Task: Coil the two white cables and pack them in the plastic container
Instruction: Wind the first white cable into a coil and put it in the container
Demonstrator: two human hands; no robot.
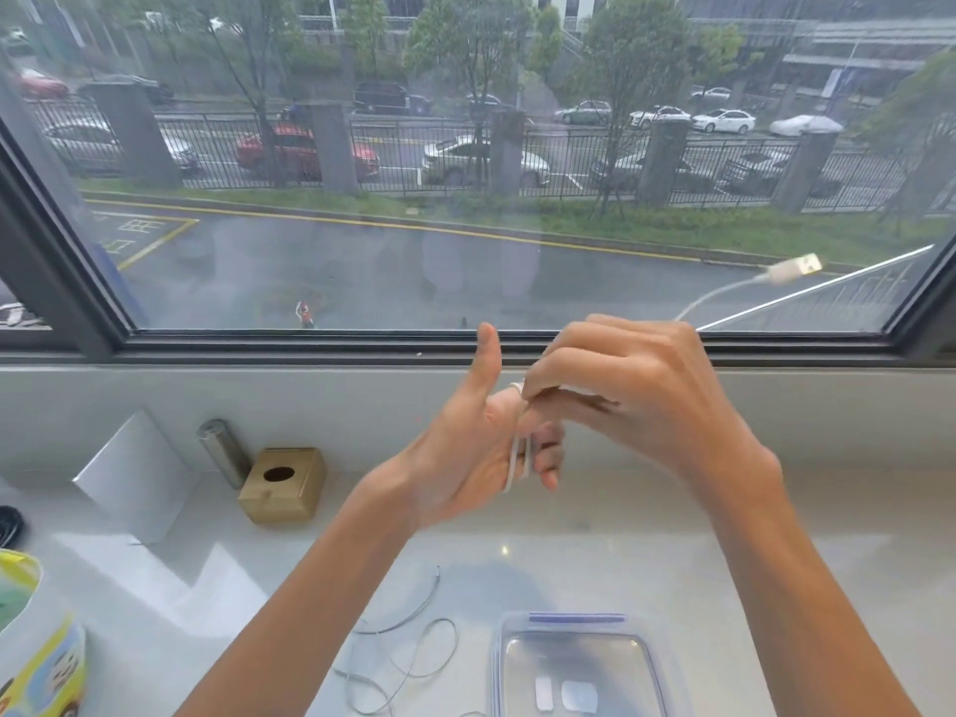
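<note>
My left hand (465,458) is raised above the counter with the thumb up, and a white cable (520,458) is looped in turns round its fingers. My right hand (636,401) pinches that cable close to the left fingertips. The cable's free end arcs up to the right and ends in a USB plug (794,266) in mid-air. A second thin white cable (408,649) lies in loose loops on the counter below my left forearm. The clear plastic container (499,659), with a blue strip at its far rim, sits at the bottom centre-right and holds two small white items.
A cardboard box with a round hole (284,483) and a metal cylinder (222,450) stand at the back left beside a white card (137,473). A colourful package (39,659) is at the lower left. A large window (465,344) runs along the counter's far side.
</note>
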